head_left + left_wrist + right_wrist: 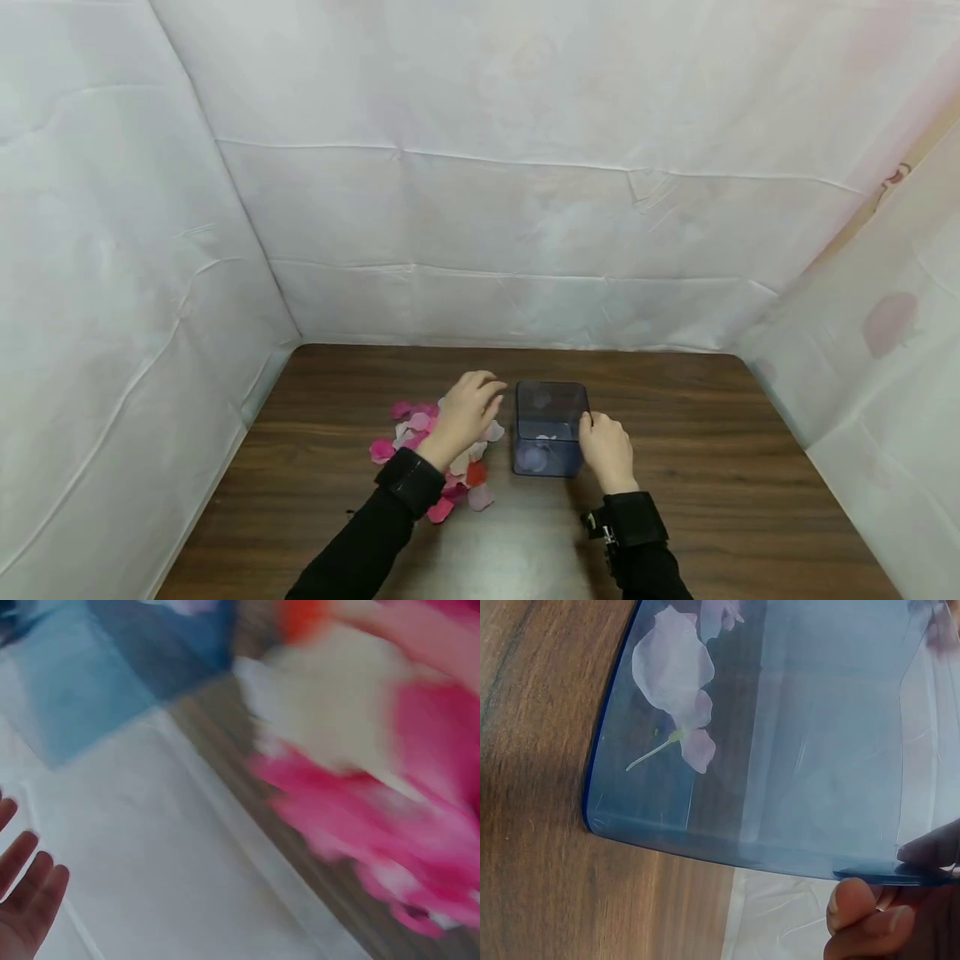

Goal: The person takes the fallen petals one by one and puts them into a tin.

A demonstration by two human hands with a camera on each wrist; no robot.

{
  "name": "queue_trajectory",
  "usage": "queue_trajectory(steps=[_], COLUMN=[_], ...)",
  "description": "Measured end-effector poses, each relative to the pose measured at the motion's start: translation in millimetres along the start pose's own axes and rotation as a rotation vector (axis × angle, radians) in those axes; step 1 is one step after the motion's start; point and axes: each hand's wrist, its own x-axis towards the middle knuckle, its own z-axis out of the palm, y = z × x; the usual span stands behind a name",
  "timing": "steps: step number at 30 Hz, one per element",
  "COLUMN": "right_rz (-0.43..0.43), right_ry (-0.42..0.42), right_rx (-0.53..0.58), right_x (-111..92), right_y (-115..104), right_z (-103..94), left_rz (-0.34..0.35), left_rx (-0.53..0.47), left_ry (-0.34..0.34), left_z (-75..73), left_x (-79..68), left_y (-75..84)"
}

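A translucent blue square box (551,402) stands on the table, right of a heap of artificial petals (415,439) in pink, white, cream and red. My right hand (607,454) pinches the box's right side at the rim. Thumb and fingertips (853,901) show on that rim in the right wrist view. Through the box wall I see a pale lilac blossom (673,671) with a short stem. Over the right part of the heap, my left hand (467,417) reaches toward the box, fingers loosely extended and holding nothing. The left wrist view shows those fingers spread beside blurred pink petals (345,810).
The dark wooden table (712,467) is closed in at the back by a white cloth wall (487,308). More cloth hangs at the left (112,292) and the right (862,375). Black bands (411,483) wrap both wrists over black sleeves.
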Motion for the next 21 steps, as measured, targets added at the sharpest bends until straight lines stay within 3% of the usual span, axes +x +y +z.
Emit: queue_trajectory(steps=[6, 11, 16, 21], right_rz=[0.015, 0.014, 0.014, 0.013], right_ry=[-0.009, -0.031, -0.032, -0.016], right_rx=[-0.008, 0.004, -0.002, -0.005], right_x=[2.5, 0.8, -0.5, 1.0], right_y=[-0.9, 1.1, 0.9, -0.9], right_z=[1.4, -0.6, -0.2, 0.4], left_rz=[-0.149, -0.201, -0.308, -0.358], left_rx=[0.072, 0.192, 0.162, 0.132], left_ry=[0.013, 0.053, -0.069, -0.187], left_z=[-0.6, 5.1, 2.7, -0.6], left_x=[-54.7, -98.6, -124.4, -130.1], left_y=[-44.8, -72.9, -83.6, -83.2])
